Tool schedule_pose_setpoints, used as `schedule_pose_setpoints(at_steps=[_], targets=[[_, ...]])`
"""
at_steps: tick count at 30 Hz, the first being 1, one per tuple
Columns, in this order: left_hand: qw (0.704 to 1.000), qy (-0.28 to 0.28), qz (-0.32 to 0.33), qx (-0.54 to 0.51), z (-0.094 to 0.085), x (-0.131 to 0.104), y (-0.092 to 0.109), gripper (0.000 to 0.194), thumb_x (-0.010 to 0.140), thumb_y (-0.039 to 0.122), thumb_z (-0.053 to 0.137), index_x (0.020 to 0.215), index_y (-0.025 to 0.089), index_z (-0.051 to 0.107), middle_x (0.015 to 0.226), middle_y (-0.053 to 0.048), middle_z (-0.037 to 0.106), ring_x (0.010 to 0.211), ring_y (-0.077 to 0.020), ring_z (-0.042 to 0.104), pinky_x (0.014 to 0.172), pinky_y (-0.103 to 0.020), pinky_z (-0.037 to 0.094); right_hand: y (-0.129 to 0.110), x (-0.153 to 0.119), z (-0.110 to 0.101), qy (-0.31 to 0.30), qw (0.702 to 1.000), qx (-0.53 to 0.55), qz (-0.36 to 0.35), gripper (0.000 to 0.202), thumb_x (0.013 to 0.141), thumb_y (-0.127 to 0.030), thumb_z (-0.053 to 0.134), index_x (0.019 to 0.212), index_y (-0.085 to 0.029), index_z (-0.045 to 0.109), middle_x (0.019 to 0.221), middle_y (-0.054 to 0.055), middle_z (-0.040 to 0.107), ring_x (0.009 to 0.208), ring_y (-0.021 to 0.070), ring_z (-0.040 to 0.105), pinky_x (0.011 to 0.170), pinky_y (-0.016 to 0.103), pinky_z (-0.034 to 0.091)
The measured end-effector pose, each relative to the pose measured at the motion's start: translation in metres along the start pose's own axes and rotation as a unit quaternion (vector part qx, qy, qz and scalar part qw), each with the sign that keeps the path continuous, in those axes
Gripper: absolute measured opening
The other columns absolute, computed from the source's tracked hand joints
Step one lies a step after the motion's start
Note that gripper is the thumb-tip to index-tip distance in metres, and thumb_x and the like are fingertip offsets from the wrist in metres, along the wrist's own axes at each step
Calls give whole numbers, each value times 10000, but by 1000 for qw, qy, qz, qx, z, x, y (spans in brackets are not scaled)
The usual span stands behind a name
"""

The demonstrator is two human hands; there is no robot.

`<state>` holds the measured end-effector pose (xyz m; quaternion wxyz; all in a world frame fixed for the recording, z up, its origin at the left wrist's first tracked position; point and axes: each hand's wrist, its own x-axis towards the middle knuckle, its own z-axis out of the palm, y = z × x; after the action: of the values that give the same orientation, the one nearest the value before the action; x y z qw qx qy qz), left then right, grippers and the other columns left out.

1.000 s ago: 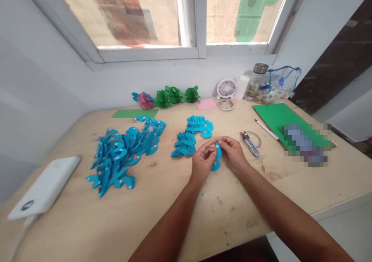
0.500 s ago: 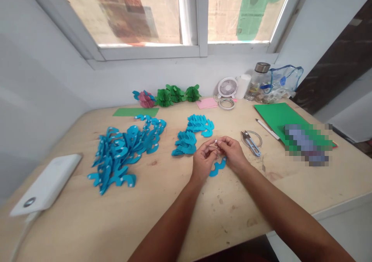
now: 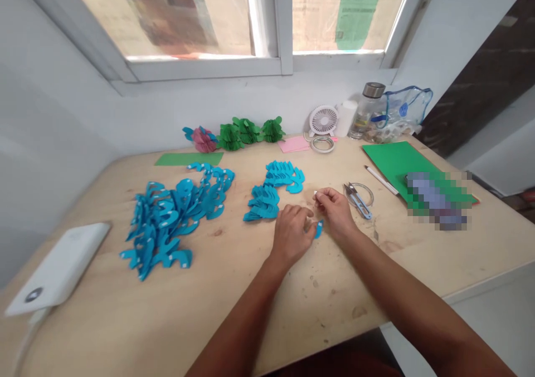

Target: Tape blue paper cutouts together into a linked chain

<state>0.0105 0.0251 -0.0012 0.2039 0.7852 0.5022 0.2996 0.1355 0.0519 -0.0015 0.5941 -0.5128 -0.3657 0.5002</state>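
Note:
Between my hands lies a blue paper piece [image 3: 319, 229], mostly covered by my left hand [image 3: 293, 230]. The fingers of that hand are bent and apart over the paper, with nothing visible gripped in them. My right hand [image 3: 334, 209] pinches a small white bit [image 3: 315, 193] between thumb and forefinger, just above the blue piece. Beyond my left hand are two stacks of curved blue pieces, a nearer one [image 3: 262, 203] and a farther one [image 3: 285, 174]. A large heap of blue pieces with white squares [image 3: 167, 215] spreads over the left part of the table.
Snips [image 3: 359, 201] and a tape ring lie right of my right hand. A white pen [image 3: 381, 180] and green sheets [image 3: 401, 162] are farther right. Paper figures [image 3: 248, 130], a small fan [image 3: 323, 121] and a bottle [image 3: 368, 109] line the back; a white power bank [image 3: 62, 265] sits left.
My hands have moved apart. My left hand has come down over the blue piece, hiding most of it. My right hand now holds the white bit by itself. The view has shifted slightly.

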Motion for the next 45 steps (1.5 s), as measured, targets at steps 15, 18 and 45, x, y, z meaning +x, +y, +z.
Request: schedule_pose_setpoints(at_steps=[15,18,45], targets=[[987,-124,-2,104,-17,-3,3,92,671,123,584,722,199,595,789,-47,605,840,-226,525,715,-334,353,-1,0,-1,16,1000,-23,2,166,646,-325,639,631,-172,576,529,-41,532,476,79,433,477,216,334],[995,-97,-33,19,-14,0,0,123,668,76,532,636,192,559,678,-15,598,705,-173,540,628,-280,360,1,1,-2,16,1000,-9,-5,156,653,-314,644,638,-173,577,572,-30,561,494,77,439,486,213,337],[836,55,-234,-494,6,10,-6,178,632,259,652,745,128,608,622,-11,638,502,-110,577,480,-217,453,3,-2,-3,-63,996,-57,-7,171,638,-316,679,661,-156,624,585,-23,586,526,100,493,527,227,374]])
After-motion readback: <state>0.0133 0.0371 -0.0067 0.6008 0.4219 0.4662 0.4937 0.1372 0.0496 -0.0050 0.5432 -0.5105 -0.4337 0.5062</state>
